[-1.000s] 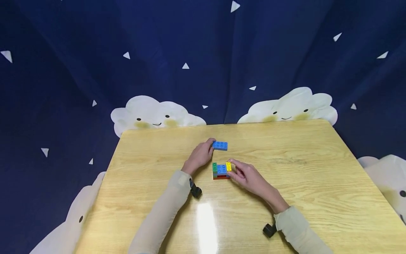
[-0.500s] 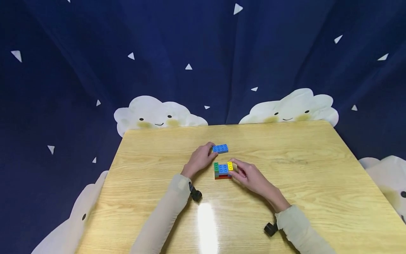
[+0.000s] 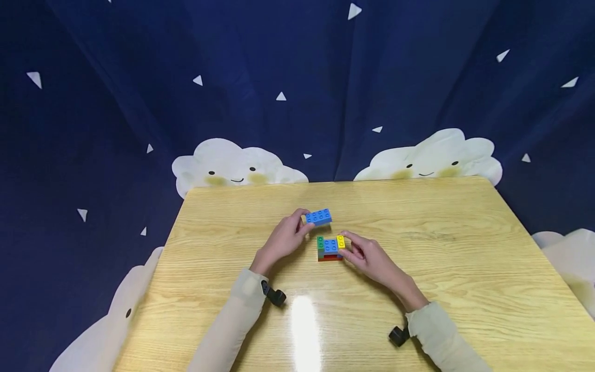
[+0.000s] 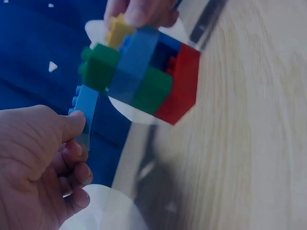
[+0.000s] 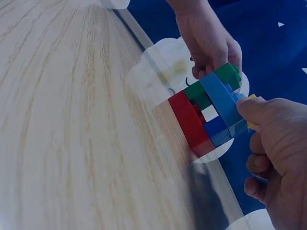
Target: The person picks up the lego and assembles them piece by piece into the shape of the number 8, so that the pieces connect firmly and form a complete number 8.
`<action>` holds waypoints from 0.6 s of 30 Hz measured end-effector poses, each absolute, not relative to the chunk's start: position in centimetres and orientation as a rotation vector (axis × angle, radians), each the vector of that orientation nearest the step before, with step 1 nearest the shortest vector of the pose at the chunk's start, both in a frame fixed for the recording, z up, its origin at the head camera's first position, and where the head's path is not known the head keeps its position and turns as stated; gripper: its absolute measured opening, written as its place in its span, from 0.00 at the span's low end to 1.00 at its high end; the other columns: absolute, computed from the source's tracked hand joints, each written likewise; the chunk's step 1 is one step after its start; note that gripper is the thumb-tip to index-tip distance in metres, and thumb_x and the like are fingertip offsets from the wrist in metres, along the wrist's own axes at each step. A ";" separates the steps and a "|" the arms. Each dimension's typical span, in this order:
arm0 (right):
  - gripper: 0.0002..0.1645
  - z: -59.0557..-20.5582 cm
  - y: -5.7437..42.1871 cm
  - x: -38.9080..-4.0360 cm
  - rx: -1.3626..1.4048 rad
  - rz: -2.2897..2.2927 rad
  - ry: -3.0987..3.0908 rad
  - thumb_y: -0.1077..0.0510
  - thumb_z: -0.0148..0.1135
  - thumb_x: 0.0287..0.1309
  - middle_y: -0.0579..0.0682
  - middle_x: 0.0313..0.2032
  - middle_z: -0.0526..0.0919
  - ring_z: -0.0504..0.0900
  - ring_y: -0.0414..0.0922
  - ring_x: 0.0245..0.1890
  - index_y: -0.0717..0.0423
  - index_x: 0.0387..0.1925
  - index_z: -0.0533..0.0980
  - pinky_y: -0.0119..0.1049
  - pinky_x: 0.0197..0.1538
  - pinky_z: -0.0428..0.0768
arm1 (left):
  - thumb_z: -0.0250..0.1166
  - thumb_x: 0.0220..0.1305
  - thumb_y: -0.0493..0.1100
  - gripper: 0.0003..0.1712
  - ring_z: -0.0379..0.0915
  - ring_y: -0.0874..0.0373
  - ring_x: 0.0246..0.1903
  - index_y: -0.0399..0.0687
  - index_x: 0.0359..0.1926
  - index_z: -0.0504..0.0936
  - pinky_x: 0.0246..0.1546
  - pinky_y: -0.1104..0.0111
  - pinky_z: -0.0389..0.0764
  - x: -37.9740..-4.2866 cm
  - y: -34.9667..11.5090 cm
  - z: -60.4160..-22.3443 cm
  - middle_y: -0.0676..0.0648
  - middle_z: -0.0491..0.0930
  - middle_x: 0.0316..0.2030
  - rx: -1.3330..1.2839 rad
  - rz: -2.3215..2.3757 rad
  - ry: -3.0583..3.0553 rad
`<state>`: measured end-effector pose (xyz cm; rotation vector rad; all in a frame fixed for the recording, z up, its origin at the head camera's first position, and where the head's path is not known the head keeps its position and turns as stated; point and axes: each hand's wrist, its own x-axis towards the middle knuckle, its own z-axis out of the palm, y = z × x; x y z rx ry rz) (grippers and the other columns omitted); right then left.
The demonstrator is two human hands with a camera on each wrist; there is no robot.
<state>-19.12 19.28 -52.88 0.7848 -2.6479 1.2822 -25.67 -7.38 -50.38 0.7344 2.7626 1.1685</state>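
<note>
My left hand pinches a blue building brick with two rows of studs, holding it above the table behind a small brick structure. In the left wrist view, the thumb lies on that blue brick. The structure has a red base brick, green and dark blue supports with a gap between, and a lighter blue brick across them. A green brick tops its left end, a yellow brick its right. My right hand pinches the yellow brick between thumb and forefinger.
The light wooden table spreads around both hands. A dark blue curtain with white triangles and clouds hangs behind it and at its sides. Each wrist wears a small black camera, such as the left one's camera.
My left hand has taken hold of the blue brick, lifted it off the table and drawn it slightly left, tilting it. My right hand stays at the yellow brick.
</note>
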 end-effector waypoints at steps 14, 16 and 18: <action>0.29 -53.2 19.4 -19.0 0.794 1.297 -2.620 0.58 0.69 0.69 0.37 0.20 0.66 0.60 0.31 0.19 0.63 0.67 0.75 0.29 0.24 0.64 | 0.58 0.80 0.51 0.23 0.66 0.62 0.24 0.45 0.67 0.75 0.27 0.70 0.68 -21.9 -6.4 -47.8 0.53 0.74 0.29 0.812 1.125 2.731; 0.31 -53.2 19.5 -19.1 0.794 1.313 -2.621 0.58 0.69 0.69 0.37 0.20 0.66 0.60 0.31 0.18 0.64 0.69 0.74 0.29 0.23 0.63 | 0.59 0.80 0.52 0.23 0.67 0.63 0.24 0.46 0.67 0.75 0.27 0.70 0.69 -21.6 -6.3 -47.7 0.54 0.74 0.29 0.821 1.093 2.736; 0.32 -53.2 19.5 -19.1 0.791 1.321 -2.625 0.58 0.69 0.69 0.37 0.19 0.66 0.60 0.30 0.18 0.64 0.70 0.73 0.28 0.23 0.62 | 0.60 0.79 0.51 0.23 0.68 0.63 0.24 0.46 0.67 0.75 0.26 0.70 0.69 -21.3 -6.2 -47.6 0.55 0.75 0.29 0.833 1.065 2.750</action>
